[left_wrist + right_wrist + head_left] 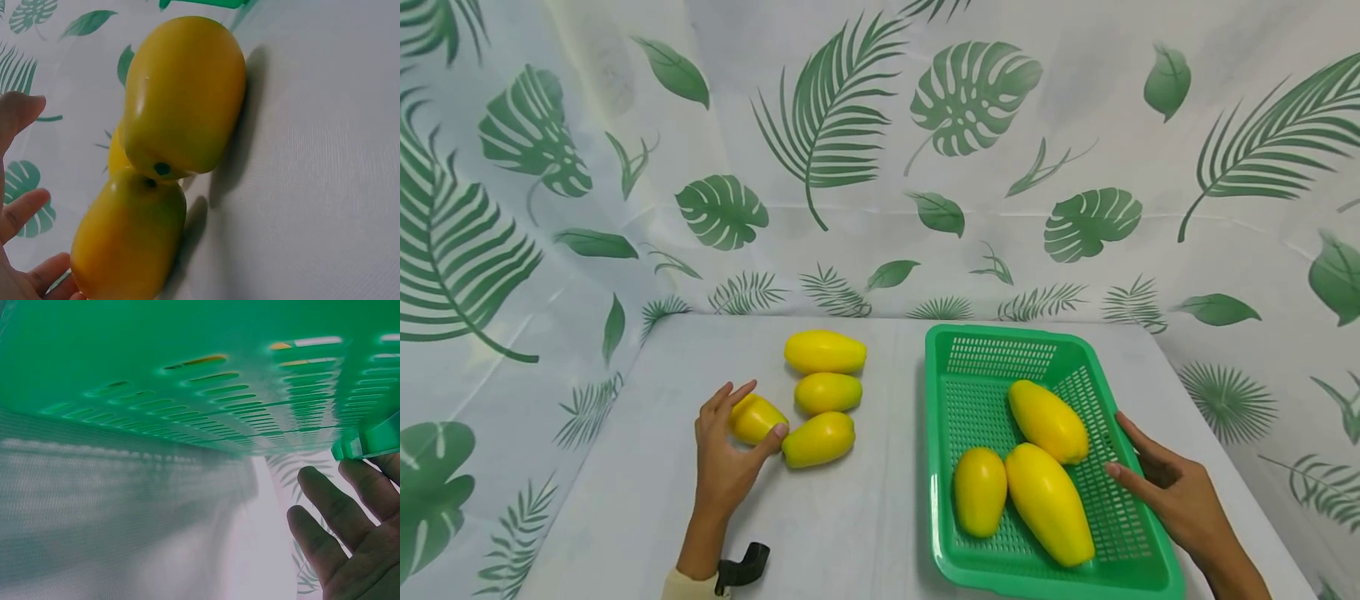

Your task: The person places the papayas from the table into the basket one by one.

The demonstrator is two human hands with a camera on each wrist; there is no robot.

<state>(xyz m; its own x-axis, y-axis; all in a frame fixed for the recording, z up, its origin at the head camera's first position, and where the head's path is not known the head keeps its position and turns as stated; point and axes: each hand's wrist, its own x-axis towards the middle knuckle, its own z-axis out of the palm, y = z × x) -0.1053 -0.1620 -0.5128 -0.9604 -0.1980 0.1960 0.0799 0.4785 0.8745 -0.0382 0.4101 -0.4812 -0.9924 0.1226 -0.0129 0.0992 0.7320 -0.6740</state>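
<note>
My left hand (727, 450) is at the leftmost yellow papaya (756, 418), thumb and fingers spread around it. In the left wrist view, some fingertips touch the lower papaya (131, 237), while the thumb stands away from it. Close by on the right, three papayas lie in a column: the top one (825, 352), the middle one (828, 392) and the bottom one (818, 439). My right hand (1183, 500) holds the right rim of a green basket (934, 500), thumb over the edge. Three papayas lie inside, including a large one (1051, 504).
A white cloth covers the table (865, 533). Behind it hangs a white curtain (880, 275) with green leaf prints. A black strap mount (745, 567) sits at the left wrist.
</note>
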